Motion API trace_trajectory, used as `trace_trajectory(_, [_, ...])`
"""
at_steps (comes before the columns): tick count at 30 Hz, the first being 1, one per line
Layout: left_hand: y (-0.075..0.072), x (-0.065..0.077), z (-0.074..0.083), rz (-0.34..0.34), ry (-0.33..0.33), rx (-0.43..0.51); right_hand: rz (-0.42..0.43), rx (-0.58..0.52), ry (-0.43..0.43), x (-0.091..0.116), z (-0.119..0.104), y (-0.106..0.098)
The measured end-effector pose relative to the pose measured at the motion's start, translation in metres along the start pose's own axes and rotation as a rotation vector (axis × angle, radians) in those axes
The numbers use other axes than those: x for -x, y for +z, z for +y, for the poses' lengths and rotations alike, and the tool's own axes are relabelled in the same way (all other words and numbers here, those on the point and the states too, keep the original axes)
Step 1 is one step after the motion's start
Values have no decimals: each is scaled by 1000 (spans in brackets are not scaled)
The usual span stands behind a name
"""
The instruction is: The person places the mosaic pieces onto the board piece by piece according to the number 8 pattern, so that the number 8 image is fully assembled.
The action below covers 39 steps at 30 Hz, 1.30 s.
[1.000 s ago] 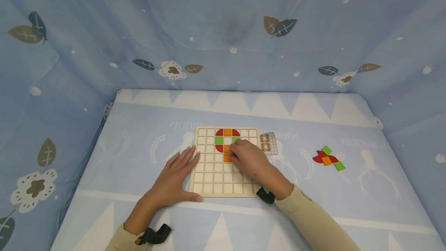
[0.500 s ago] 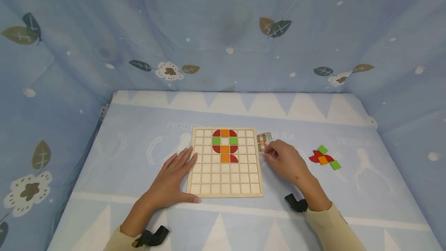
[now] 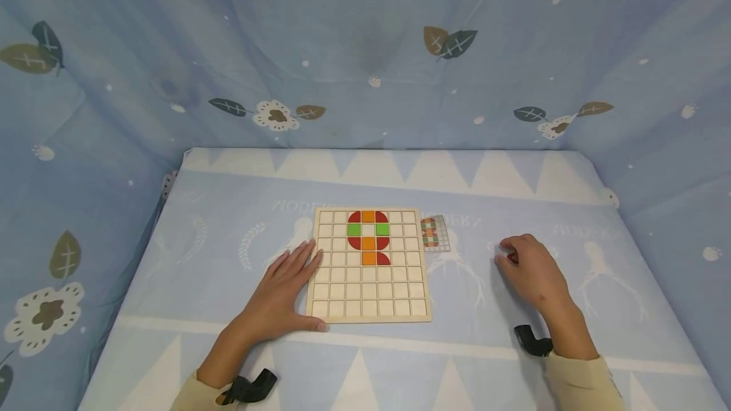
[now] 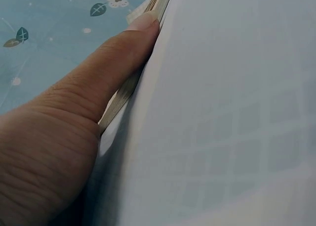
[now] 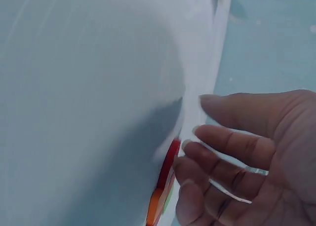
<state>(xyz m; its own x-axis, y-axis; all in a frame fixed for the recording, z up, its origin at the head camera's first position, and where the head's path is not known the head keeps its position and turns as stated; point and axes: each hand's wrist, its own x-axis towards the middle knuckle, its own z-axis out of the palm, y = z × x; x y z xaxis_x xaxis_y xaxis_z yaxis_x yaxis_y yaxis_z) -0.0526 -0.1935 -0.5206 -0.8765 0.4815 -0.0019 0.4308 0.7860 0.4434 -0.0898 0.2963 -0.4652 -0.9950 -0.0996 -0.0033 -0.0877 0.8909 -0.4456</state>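
In the head view a square wooden grid board [image 3: 337, 292] lies flat on the cloth. Red quarter-round tiles [image 3: 382, 259], orange square tiles [image 3: 368, 258] and green square tiles [image 3: 354, 230] fill cells in its upper middle. My left hand [image 3: 276, 293] rests with spread fingers against the board's left side, its thumb along the near edge. Off to the right, my right hand [image 3: 533, 273] hovers over loose tiles, hiding most of them. Its wrist view shows a red tile [image 5: 169, 164] and an orange tile [image 5: 154, 207] just beyond the bent, parted fingers, which hold nothing.
A small printed pattern card [image 3: 436, 233] lies at the board's right edge, between board and right hand. Blue patterned cloth [image 3: 365, 106] hangs behind and at both sides of the table [image 3: 485, 182].
My right hand has left the board and moved right, past the card, to the loose tiles. A red tile now shows beside the lowest orange one. The left hand has stayed at the board.
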Motion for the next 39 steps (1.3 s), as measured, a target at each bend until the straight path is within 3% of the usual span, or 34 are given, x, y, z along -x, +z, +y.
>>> trace_trajectory(7, [0,0,0,-10,-9,6,10,73,22,3,15,-3])
trace_trajectory(16, [-2,0,3,-17,-18,7,-43,20,31,8,29,-11])
trace_trajectory(24, [-3,0,3,-21,-22,-6,-9,20,116,15,40,-18])
trace_trajectory(32, [-2,0,2,-16,-19,-4,7,10,163,-9,51,-18])
trace_trajectory(39, [-3,0,4,2,-9,8,-59,32,319,-28,52,-22])
